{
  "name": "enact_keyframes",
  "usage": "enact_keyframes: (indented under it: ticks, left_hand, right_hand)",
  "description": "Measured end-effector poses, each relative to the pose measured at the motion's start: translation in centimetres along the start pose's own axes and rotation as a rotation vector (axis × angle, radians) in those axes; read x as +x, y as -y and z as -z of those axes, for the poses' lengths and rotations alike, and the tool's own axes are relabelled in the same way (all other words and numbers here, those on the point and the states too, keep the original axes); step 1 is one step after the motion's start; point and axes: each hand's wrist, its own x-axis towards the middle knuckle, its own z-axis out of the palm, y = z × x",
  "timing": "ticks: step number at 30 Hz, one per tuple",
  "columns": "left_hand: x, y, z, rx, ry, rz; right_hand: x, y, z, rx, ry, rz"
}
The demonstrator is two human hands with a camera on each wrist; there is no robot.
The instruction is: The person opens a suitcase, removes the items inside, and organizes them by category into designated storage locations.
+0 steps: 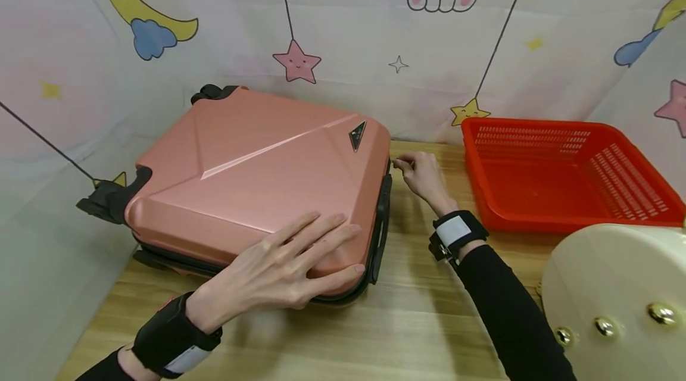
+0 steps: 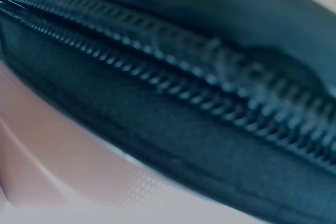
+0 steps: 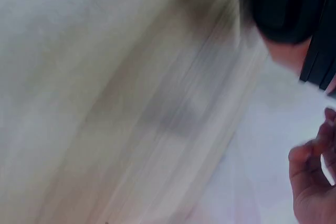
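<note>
A pink hard-shell suitcase (image 1: 257, 172) lies flat on the wooden table, its dark wheels to the left and a black side handle (image 1: 382, 229) on the near right side. My left hand (image 1: 284, 262) rests on the lid's near right corner, fingers spread and straight. At the suitcase's far right corner, my right hand (image 1: 423, 175) pinches a small dark zipper pull (image 1: 395, 163), mostly hidden by the fingers. The left wrist view shows the black zipper (image 2: 173, 72) close up, its rows of teeth standing apart. In the right wrist view, curled fingers (image 3: 304, 156) appear at the right edge.
A red plastic basket (image 1: 479, 187) stands at the back right of the table (image 1: 429, 321). In front of it, a cream object with gold studs (image 1: 616, 286) fills the near right. A patterned cloth backdrop (image 1: 354, 24) hangs right behind the suitcase.
</note>
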Motion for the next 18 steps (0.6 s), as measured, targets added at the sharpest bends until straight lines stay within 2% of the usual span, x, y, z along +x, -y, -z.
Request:
enact_keyframes:
  ticks: [2, 7, 12, 18]
  left_hand:
    - [0.0, 0.0, 0.1, 0.007, 0.006, -0.002]
    - [0.0, 0.1, 0.3, 0.022, 0.002, -0.013]
    - [0.1, 0.1, 0.2, 0.030, -0.002, -0.024]
    - [0.0, 0.1, 0.2, 0.023, 0.017, -0.025]
  right_hand:
    - [1.0, -0.3, -0.2, 0.037, 0.017, -0.009]
    - [3.5, -1.4, -0.9, 0.164, 0.067, 0.032]
    - [5.5, -2.2, -1.6, 0.281, 0.157, 0.023]
    - [7.9, -1.9, -2.6, 0.297, 0.241, 0.002]
